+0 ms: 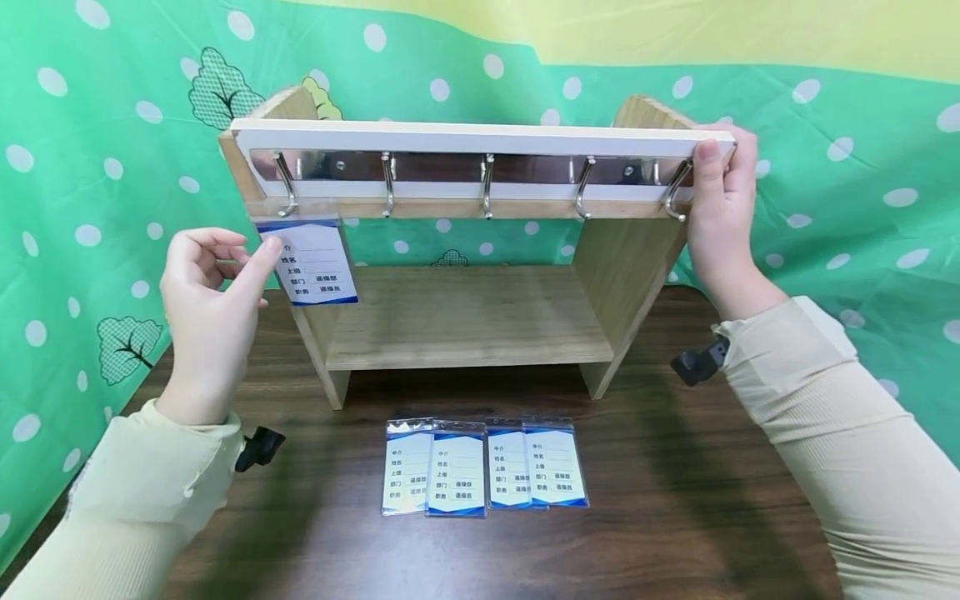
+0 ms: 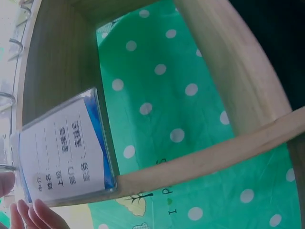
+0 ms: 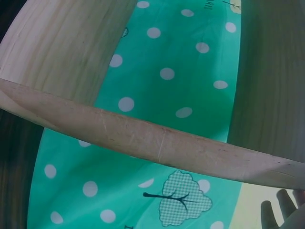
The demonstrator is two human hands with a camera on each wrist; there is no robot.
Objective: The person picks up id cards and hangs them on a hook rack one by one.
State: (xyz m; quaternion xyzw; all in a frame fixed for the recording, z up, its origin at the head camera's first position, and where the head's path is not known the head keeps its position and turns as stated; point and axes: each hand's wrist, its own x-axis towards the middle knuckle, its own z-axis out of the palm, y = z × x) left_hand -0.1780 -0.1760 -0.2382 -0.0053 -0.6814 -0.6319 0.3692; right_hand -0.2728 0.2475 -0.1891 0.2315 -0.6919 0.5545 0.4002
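A badge holder [image 1: 318, 267] with a white-and-blue card hangs from the leftmost hook [image 1: 286, 187] of a white hook rail [image 1: 480, 137]. The left hand [image 1: 217, 287] is beside it, thumb tip overlapping the badge's left edge and the other fingers loosely bent, apart from the thumb. In the left wrist view the badge [image 2: 66, 148] tilts, with fingertips [image 2: 40, 215] just below it. At the rail's right end, the right hand [image 1: 723, 200] grips the rack, thumb on the front face and fingers behind. Only some of its fingers [image 3: 281, 210] show in the right wrist view.
The rail sits atop a wooden shelf unit [image 1: 472, 317] on a dark wooden table [image 1: 315, 533]. In front lie several more badge holders [image 1: 456, 475], overlapping in pairs. More metal hooks [image 1: 487, 187] line the rail. A green dotted cloth [image 1: 75, 208] hangs behind.
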